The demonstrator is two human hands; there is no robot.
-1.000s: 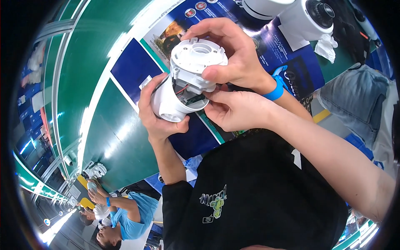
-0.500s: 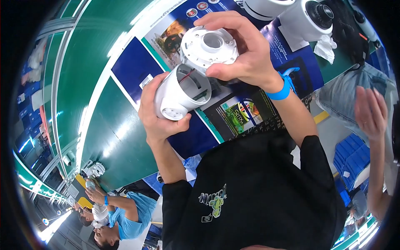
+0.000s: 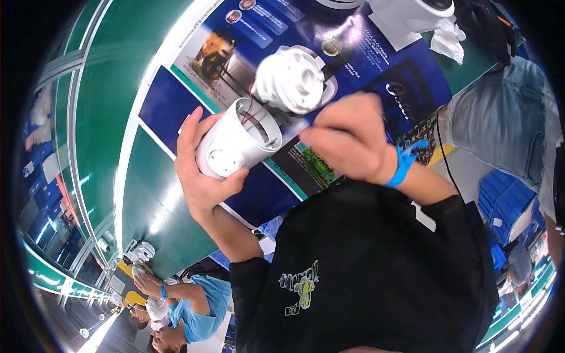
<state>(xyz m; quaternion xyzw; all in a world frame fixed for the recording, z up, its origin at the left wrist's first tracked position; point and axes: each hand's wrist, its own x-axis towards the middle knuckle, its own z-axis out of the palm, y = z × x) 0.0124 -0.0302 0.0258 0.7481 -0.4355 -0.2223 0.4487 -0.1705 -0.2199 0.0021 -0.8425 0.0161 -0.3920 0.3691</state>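
My left hand (image 3: 197,167) grips a white cylindrical camera housing (image 3: 240,141) from its outer side, thumb beneath, with the open end tilted up and to the right. Thin red and dark wires (image 3: 252,113) run out of that opening toward a white round base (image 3: 289,79). This base lies on the printed sheet with its ribbed underside up, just beyond the housing and touched by neither hand. To the right of the housing is my right hand (image 3: 356,138), blurred by motion. Its fingers are curled together; whatever they hold, if anything, cannot be made out.
A glossy blue printed sheet (image 3: 259,200) covers part of the green bench (image 3: 165,182). More white camera bodies (image 3: 406,13) stand at the far right beside crumpled white tissue (image 3: 448,41). At the lower left a person in blue (image 3: 200,303) works along the bench; another person's denim-clad leg (image 3: 494,123) is at right.
My right hand has let go of the white base, which now lies underside up on the sheet, and has drawn back toward me. My left hand with the housing has shifted slightly left.
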